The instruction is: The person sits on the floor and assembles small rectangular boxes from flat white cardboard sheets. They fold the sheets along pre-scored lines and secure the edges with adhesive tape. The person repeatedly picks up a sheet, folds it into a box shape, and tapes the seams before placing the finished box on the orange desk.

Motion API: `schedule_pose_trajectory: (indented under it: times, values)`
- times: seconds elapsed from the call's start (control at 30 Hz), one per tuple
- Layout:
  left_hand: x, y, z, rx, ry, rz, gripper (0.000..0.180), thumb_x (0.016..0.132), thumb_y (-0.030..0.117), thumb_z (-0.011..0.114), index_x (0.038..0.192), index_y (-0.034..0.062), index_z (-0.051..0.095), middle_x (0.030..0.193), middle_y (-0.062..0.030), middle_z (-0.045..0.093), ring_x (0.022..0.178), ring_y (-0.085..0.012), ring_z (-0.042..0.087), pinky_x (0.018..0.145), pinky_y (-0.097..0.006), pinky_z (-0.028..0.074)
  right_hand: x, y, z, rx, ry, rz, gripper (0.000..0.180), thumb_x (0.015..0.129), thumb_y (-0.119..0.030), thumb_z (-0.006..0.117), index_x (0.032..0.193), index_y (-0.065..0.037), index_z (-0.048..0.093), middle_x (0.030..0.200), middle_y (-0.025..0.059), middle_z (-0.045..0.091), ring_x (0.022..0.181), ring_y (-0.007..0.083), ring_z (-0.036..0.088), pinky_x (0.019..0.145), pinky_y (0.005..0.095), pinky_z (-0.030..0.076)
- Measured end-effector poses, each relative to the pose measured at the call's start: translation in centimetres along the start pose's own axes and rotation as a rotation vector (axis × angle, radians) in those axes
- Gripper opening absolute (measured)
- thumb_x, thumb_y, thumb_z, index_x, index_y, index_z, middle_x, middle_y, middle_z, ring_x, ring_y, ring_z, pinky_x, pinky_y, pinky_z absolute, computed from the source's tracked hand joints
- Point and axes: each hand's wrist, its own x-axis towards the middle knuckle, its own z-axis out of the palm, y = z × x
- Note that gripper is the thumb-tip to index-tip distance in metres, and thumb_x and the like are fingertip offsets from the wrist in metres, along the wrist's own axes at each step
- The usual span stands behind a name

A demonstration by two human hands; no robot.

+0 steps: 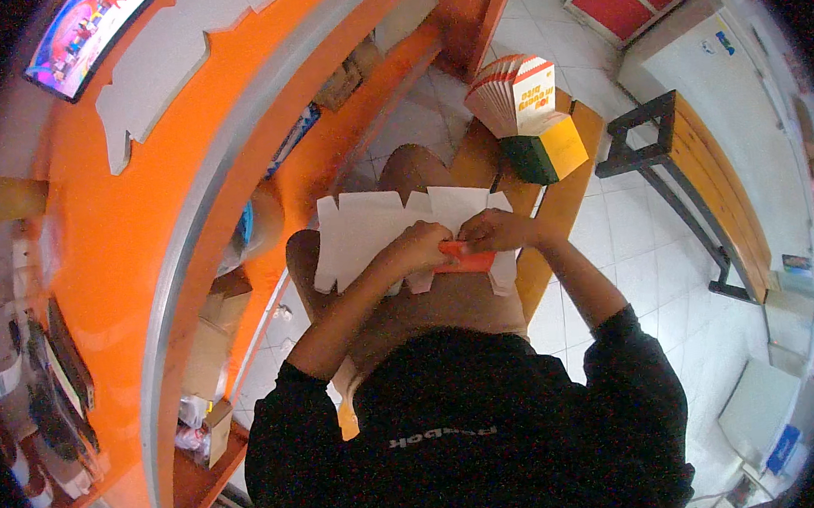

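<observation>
Countertop (174,166) in bright orange sweeps along the left. Beyond the lap, toward the right, runs a wooden bench (591,133). Across the seated person's thighs lies a white cardboard sheet (360,231) with notched flaps. Farther off, right, a fanned stack of printed cartons (502,98) rests on the bench. At the sheet's near right part, the left hand (421,246) and right hand (498,230) close their fingers on a red panel (470,263). Judging by looks, the cardboard is light, fairly stiff, easily creased; its folded edges should offer firmer hold than the thin flaps.
</observation>
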Motion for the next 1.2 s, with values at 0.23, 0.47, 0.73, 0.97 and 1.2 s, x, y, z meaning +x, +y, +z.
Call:
schedule_pose_trajectory:
  times: [0.23, 0.47, 0.73, 0.97, 1.2]
  values:
    - [-2.0, 2.3, -1.1, 0.033, -0.111, -0.010, 0.030, 0.072, 0.032, 0.070, 0.083, 0.0051, 0.065, 0.083, -0.0176, 0.064, 0.080, -0.0347, 0.062, 0.072, -0.043, 0.048, 3.6, 2.6, -3.1, -0.963, 0.564, -0.177, 0.040, 0.070, -0.020, 0.073, 0.104, -0.002, 0.060, 0.093, 0.0159, 0.062, 0.090, 0.0318, 0.058, 0.084, 0.0401, 0.045]
    - [-4.1, 2.8, 1.4, 0.201, 0.134, 0.021, 0.027, 0.078, 0.032, 0.063, 0.085, 0.0059, 0.063, 0.081, -0.0168, 0.062, 0.079, -0.0345, 0.060, 0.071, -0.045, 0.048, 2.7, -6.0, -0.4, -1.081, 0.380, 0.072, 0.036, 0.073, -0.009, 0.064, 0.107, -0.002, 0.054, 0.113, 0.0165, 0.054, 0.103, 0.0339, 0.052, 0.088, 0.0419, 0.042]
    - [-5.7, 3.7, 3.6, 0.340, 0.352, 0.107, 0.028, 0.074, 0.029, 0.066, 0.082, 0.0027, 0.060, 0.080, -0.0141, 0.057, 0.080, -0.0319, 0.058, 0.073, -0.043, 0.048, -0.1, -4.2, 5.2, -1.327, 0.588, -0.154, 0.033, 0.073, -0.013, 0.056, 0.105, -0.005, 0.053, 0.107, 0.0129, 0.055, 0.096, 0.0287, 0.055, 0.080, 0.0394, 0.047]
    - [-6.8, 4.4, 3.8, 0.356, 0.489, 0.176, 0.026, 0.074, 0.028, 0.066, 0.081, 0.0032, 0.060, 0.080, -0.0135, 0.057, 0.080, -0.0308, 0.058, 0.074, -0.041, 0.047, -2.8, -2.5, 4.3, -1.209, 0.475, -0.236, 0.037, 0.073, -0.010, 0.056, 0.109, -0.003, 0.054, 0.107, 0.0137, 0.055, 0.098, 0.0287, 0.056, 0.081, 0.0384, 0.048]
    - [-7.2, 3.8, 3.9, 0.377, 0.443, 0.212, 0.021, 0.072, 0.022, 0.066, 0.083, 0.0050, 0.060, 0.080, -0.0115, 0.055, 0.079, -0.0291, 0.056, 0.071, -0.040, 0.047, -4.9, -1.0, 6.0, -1.032, 0.515, -0.267, 0.049, 0.079, -0.007, 0.053, 0.128, -0.005, 0.046, 0.115, 0.0169, 0.054, 0.103, 0.0333, 0.054, 0.087, 0.0413, 0.046]
